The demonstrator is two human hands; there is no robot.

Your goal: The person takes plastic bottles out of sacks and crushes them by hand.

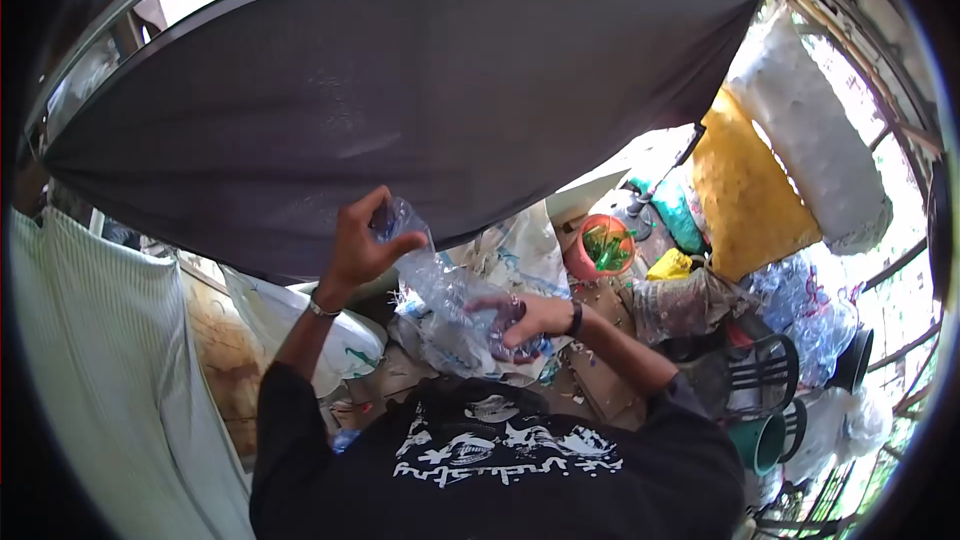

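A clear, see-through plastic bottle slants across in front of my chest, its outline hard to tell from the pile behind it. My left hand is curled around its upper end, thumb on the near side. Lower down and to the right, my right hand grips the other end; some of its fingers show blurred and purplish through the plastic. Beneath both hands lies a white woven sack with crumpled clear and bluish plastic on and around it.
A dark cloth sheet spans the front. To the right stand an orange bucket holding green plastic, a full yellow sack, a white sack, a bag of clear bottles and dark chairs. A pale striped curtain hangs left.
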